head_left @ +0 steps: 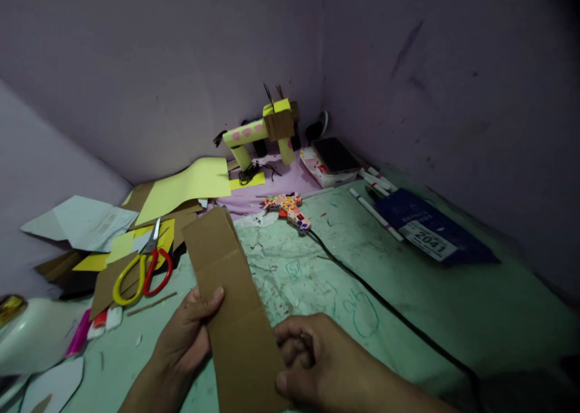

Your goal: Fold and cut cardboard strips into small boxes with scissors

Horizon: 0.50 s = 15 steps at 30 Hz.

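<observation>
Grip, left hand (188, 334): closed on the left edge of a long brown cardboard strip (231, 298), thumb laid flat across its face, remaining fingers hidden beneath. Grip, right hand (312, 358): fingers curled in at the strip's right edge, thumb low against the cardboard; I read it as pinching the strip. The strip runs from the near edge up and slightly left, creased across its width, its far end lying over the pale green bench (408, 280).

Items I log about it:
- Yellow-and-red-handled scissors (145, 268), left of the strip, resting on yellow paper and brown cardboard offcuts (118, 250).
- Large yellow paper sheet (190, 186), farther back on the left.
- White paper sheet (81, 223), far left.
- Patterned glue gun (290, 209), beyond the strip, its black cord (385, 307) trailing to the near right.
- Yellow and brown cardboard animal figure with pink spots (265, 132), standing in the far corner.
- Dark phone (335, 154) lying on a white box, right of the figure.
- White glue sticks (376, 211), beside a dark blue packet with a label reading 2041 (430, 229), on the right.
- Pink marker (80, 333), near left.
</observation>
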### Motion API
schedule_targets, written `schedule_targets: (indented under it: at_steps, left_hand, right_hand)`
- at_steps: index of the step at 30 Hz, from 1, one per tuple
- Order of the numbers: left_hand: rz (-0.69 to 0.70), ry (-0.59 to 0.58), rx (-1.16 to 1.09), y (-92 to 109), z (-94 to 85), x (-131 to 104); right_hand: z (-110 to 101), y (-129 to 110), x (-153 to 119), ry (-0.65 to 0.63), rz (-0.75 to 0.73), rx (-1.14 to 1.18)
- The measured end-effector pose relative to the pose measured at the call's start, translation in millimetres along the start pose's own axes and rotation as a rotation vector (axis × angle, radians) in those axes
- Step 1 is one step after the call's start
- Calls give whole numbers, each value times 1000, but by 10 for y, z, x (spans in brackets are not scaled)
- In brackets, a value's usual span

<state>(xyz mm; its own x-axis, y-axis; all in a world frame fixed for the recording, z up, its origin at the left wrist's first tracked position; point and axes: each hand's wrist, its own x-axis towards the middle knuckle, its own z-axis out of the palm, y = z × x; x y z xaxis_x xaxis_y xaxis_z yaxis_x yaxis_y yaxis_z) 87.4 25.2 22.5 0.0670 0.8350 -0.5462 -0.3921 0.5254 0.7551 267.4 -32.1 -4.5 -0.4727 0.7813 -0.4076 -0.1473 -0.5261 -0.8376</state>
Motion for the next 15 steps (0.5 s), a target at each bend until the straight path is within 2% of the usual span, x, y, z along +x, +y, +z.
schedule_targets:
  at_steps: [6, 15]
  left_hand:
    - [-26, 38, 60, 25, 16, 54]
    - [-99, -19, 97, 42, 4, 72]
  right_hand:
    - [-105, -44, 6, -41, 103, 256]
    - [-127, -72, 30, -18, 113, 352]
